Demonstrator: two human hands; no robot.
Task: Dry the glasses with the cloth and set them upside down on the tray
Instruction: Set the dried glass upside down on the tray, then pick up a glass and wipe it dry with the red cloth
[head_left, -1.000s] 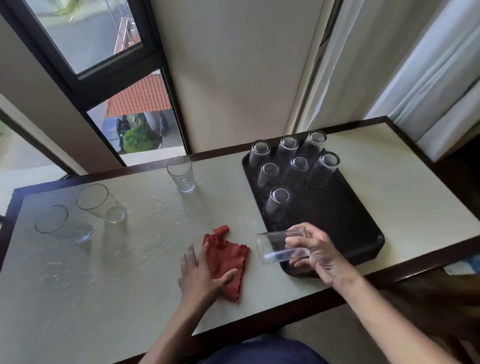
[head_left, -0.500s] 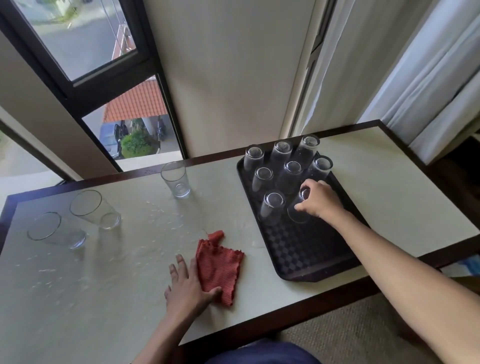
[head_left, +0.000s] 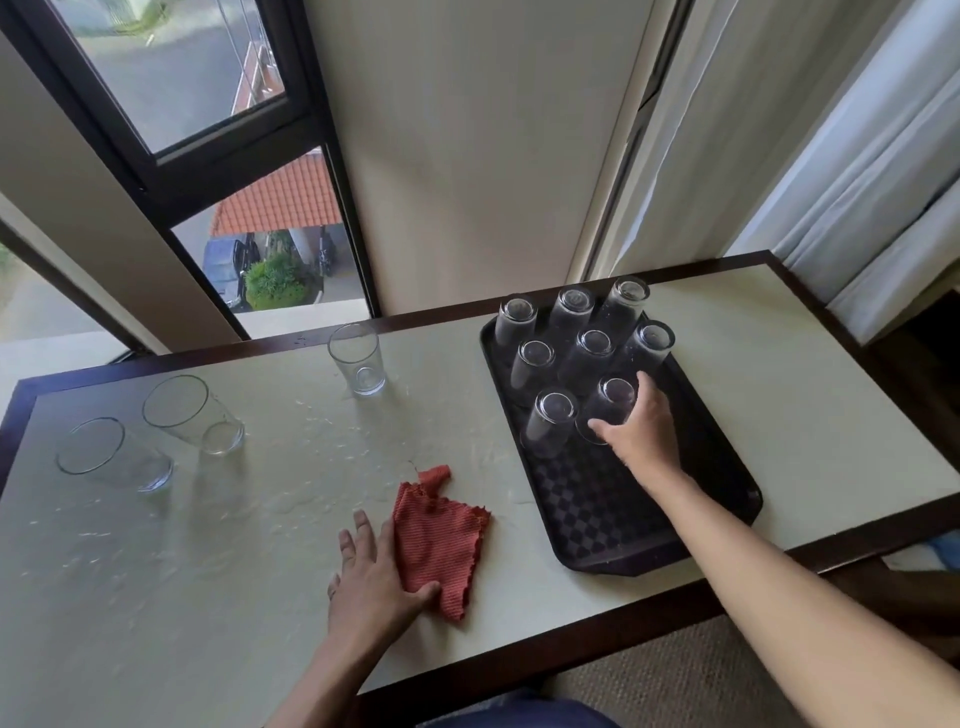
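Observation:
A black tray (head_left: 691, 499) on the right of the table carries several clear glasses standing upside down. My right hand (head_left: 641, 431) grips the nearest right one, an upside-down glass (head_left: 608, 410) standing on the tray. The red cloth (head_left: 439, 535) lies crumpled on the wet table near the front edge. My left hand (head_left: 371, 577) lies flat on the table with its thumb on the cloth's edge. Three upright glasses stand to the left: one at the back (head_left: 357, 358), one further left (head_left: 192, 415) and one at the far left (head_left: 111, 462).
Water drops and a small puddle (head_left: 322, 467) cover the table between the upright glasses and the cloth. The table has a dark wooden rim (head_left: 571, 639). A window and a wall stand behind it, curtains at the right.
My right hand carried the glass from the tray's front edge to the tray's middle and turned it upside down onto the tray. My left hand stayed on the cloth.

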